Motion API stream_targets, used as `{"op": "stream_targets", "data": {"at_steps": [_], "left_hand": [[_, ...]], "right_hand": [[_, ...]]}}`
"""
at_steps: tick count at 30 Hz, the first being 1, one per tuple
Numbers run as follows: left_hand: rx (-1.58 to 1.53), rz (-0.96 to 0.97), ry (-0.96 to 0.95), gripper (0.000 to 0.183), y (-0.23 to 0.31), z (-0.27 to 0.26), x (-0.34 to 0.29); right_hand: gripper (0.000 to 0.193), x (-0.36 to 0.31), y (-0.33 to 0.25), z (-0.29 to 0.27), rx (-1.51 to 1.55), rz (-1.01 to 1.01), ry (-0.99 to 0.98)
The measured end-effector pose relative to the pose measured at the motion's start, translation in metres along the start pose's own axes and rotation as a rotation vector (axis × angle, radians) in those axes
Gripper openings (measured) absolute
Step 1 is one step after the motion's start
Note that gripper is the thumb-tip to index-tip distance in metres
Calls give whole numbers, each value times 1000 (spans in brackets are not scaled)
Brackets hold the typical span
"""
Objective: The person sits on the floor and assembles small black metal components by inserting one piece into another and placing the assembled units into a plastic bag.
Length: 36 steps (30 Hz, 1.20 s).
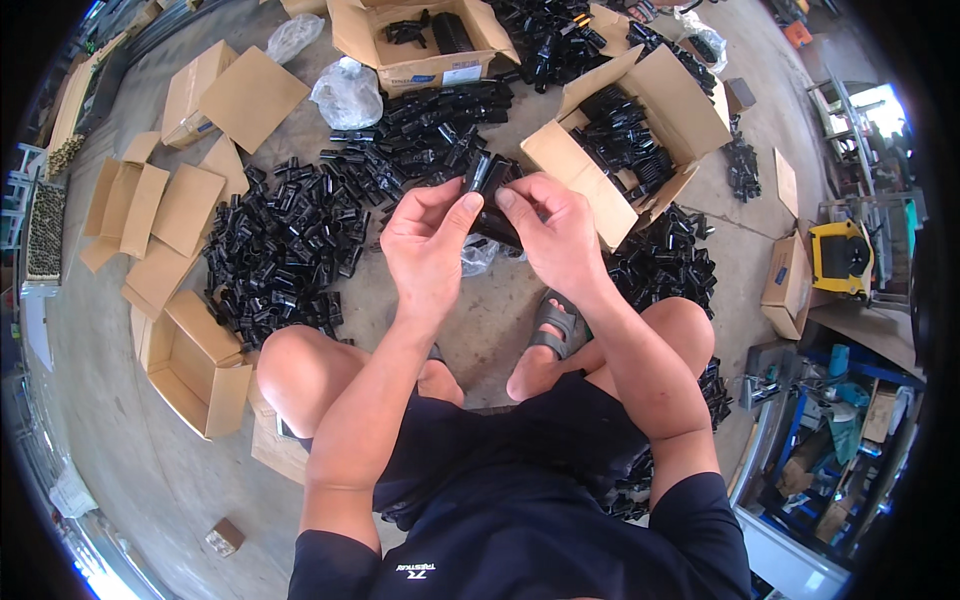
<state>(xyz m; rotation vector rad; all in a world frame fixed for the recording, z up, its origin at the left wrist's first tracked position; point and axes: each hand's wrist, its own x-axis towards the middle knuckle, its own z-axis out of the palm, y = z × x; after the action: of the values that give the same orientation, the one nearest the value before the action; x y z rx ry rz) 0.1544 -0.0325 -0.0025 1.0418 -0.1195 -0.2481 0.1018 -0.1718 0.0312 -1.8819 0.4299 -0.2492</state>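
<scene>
In front of me, above the floor, my left hand [430, 245] and my right hand [555, 230] are raised close together. Between their thumbs and fingers they pinch a glossy black tubular part [479, 172], held tilted upward. Whether this is one piece or two side by side I cannot tell. Behind it, more black shows between the hands, partly hidden by my fingers. A large heap of similar black parts [285, 245] lies on the floor to the left, spreading behind my hands. Another pile of black parts [665, 262] sits by my right knee.
An open carton [690, 105] holding black parts stands at the right, and another carton [430, 72] at the back. An opened box [205, 365] and flattened cardboard lie left. A plastic bag [347, 95] rests behind the heap. At the far right stands a cluttered blue rack [790, 425].
</scene>
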Motion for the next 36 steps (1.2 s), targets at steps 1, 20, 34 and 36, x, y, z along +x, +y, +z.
{"op": "stream_targets", "data": {"at_steps": [1, 20, 34, 36], "left_hand": [[-6, -2, 2, 20, 0, 1, 0], [-24, -2, -18, 22, 2, 1, 1], [-27, -2, -44, 20, 4, 1, 1], [-30, -3, -48, 20, 4, 2, 1]], "right_hand": [[10, 0, 0, 0, -96, -16, 15], [17, 2, -2, -7, 106, -13, -99], [15, 3, -4, -8, 78, -67, -88], [15, 4, -1, -8, 97, -97, -83]]}}
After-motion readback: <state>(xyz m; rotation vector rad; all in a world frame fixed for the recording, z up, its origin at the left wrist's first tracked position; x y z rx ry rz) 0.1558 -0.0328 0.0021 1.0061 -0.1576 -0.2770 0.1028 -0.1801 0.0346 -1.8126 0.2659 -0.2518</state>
